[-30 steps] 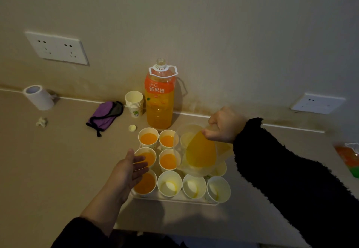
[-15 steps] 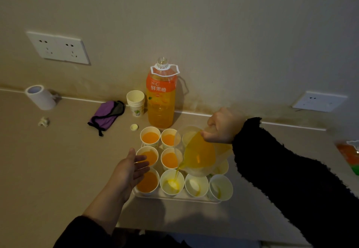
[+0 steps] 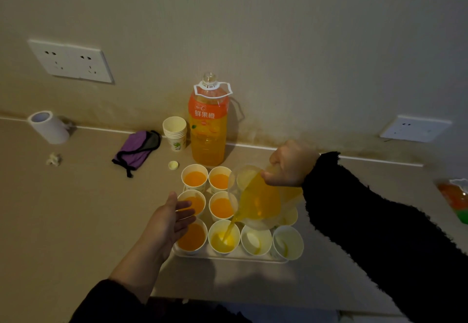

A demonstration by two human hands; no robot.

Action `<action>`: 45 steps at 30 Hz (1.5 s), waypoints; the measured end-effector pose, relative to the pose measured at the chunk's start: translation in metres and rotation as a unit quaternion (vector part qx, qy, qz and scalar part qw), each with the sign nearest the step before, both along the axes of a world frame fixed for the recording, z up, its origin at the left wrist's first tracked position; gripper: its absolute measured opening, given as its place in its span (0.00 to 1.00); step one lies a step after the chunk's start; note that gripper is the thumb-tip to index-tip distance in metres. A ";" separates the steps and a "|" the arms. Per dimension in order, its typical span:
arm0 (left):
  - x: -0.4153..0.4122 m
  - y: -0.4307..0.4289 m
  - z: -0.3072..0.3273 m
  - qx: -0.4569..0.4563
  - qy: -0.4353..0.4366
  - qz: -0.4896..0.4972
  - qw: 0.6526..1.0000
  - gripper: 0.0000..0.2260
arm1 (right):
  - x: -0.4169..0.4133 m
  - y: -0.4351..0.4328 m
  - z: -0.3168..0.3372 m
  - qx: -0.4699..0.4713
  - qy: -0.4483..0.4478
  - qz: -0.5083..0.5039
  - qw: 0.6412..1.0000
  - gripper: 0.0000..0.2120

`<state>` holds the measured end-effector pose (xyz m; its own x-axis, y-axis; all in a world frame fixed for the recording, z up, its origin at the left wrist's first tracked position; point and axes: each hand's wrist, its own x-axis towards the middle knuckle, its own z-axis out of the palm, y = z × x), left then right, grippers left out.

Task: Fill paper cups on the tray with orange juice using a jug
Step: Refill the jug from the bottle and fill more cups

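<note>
One pale plastic tray (image 3: 228, 259) carries ten visible white paper cups (image 3: 255, 240); any behind the one clear plastic jug (image 3: 258, 203) cannot be counted. Five cups are full of orange juice, one is part-filled. There are also one tall orange-juice bottle (image 3: 208, 130), one stack of spare paper cups (image 3: 175, 130), one yellow bottle cap (image 3: 173, 165), one purple fabric pouch (image 3: 138, 149), one white tape roll (image 3: 48, 127), one crumpled paper scrap (image 3: 54, 158), two white wall sockets (image 3: 71, 60), and two hands: left hand (image 3: 169, 217), right hand (image 3: 291, 164).
</note>
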<state>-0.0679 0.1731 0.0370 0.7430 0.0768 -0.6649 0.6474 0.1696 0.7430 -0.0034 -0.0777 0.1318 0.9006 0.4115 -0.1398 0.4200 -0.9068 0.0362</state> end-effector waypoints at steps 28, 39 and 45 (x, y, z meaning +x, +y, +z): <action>0.006 0.000 0.000 -0.004 0.005 -0.009 1.000 0.22 | 0.007 -0.003 -0.012 0.000 -0.021 0.022 1.000 0.29; 0.007 0.000 0.001 -0.003 0.009 -0.001 1.000 0.22 | 0.007 -0.006 -0.015 0.025 -0.040 0.048 0.998 0.27; 0.007 0.000 0.002 -0.015 0.007 -0.001 1.000 0.22 | 0.007 -0.005 -0.013 0.014 -0.038 0.035 0.999 0.27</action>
